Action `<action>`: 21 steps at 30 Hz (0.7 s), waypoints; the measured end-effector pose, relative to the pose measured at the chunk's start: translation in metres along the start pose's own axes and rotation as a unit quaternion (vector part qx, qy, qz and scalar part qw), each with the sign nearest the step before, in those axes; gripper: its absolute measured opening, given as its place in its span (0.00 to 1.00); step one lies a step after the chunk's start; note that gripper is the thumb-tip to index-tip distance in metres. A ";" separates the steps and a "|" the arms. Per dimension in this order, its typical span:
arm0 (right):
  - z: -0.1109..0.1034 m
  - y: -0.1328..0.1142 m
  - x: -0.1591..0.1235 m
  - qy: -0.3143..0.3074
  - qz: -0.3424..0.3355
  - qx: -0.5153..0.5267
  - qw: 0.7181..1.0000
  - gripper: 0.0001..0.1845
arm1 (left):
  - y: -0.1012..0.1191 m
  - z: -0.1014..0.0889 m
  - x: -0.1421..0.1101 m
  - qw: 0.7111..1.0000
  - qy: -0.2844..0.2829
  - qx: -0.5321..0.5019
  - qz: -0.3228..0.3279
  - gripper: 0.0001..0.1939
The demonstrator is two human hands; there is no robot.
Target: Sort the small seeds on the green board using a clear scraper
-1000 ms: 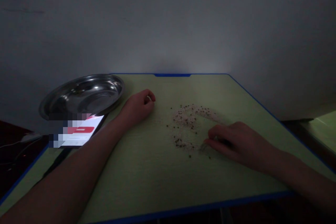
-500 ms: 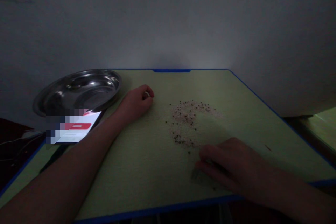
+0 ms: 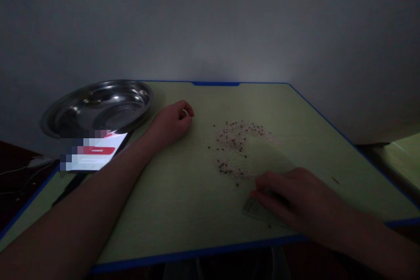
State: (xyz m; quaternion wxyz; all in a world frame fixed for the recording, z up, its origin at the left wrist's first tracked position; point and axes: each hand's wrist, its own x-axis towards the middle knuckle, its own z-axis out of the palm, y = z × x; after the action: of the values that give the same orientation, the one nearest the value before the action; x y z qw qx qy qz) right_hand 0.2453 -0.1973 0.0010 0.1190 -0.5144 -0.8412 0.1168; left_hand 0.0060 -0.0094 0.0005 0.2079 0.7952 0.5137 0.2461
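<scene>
On the table point(image 3: 197, 210) lies a spread of small pale grains point(image 3: 232, 138) mixed with dark round seeds or beans; their exact kind is too dim to tell. My right hand point(image 3: 292, 201) pinches a thin see-through piece point(image 3: 254, 210) that looks like clear plastic, just below the lower patch of grains. Its far part is hidden under the hand. To the left of the grains, my left hand point(image 3: 173, 122) rests on the table with fingers loosely curled to the thumb, and no object shows in it.
A shiny metal basin point(image 3: 98, 107) stands at the back left. In front of it, a lit phone or tablet screen point(image 3: 98, 155) is partly covered by my left forearm. A small thin dark sliver point(image 3: 335, 180) lies to the right. A wall point(image 3: 210, 22) rises behind the table.
My right hand has moved down toward the table's near edge, away from the grains, with the clear piece in it. My left hand stays in place. The view has tipped slightly.
</scene>
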 end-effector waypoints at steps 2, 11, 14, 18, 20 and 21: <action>0.000 -0.005 0.001 -0.019 -0.005 0.007 1.000 0.18 | 0.000 0.000 0.000 1.000 -0.001 -0.003 0.003 0.05; -0.012 -0.014 0.003 0.045 -0.016 0.037 0.998 0.15 | -0.005 0.002 0.002 1.000 0.005 0.002 0.023 0.06; -0.019 0.000 0.008 0.139 0.036 0.034 0.989 0.14 | -0.006 0.002 0.001 1.000 0.001 0.001 0.024 0.06; -0.015 0.007 0.019 0.124 0.034 -0.015 0.992 0.13 | -0.008 0.002 0.002 1.000 -0.003 -0.003 0.030 0.06; -0.011 0.006 0.025 0.114 0.026 -0.034 0.993 0.14 | -0.009 0.002 0.002 0.999 -0.001 -0.004 0.033 0.06; -0.009 0.006 0.029 0.111 0.022 -0.037 0.993 0.14 | -0.009 0.002 0.001 0.999 -0.002 -0.004 0.035 0.06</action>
State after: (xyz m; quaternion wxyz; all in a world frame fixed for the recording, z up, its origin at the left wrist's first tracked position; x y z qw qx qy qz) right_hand 0.2403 -0.1682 0.0096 0.1899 -0.5466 -0.8150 0.0302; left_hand 0.0014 -0.0047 -0.0064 0.2036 0.8121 0.4842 0.2541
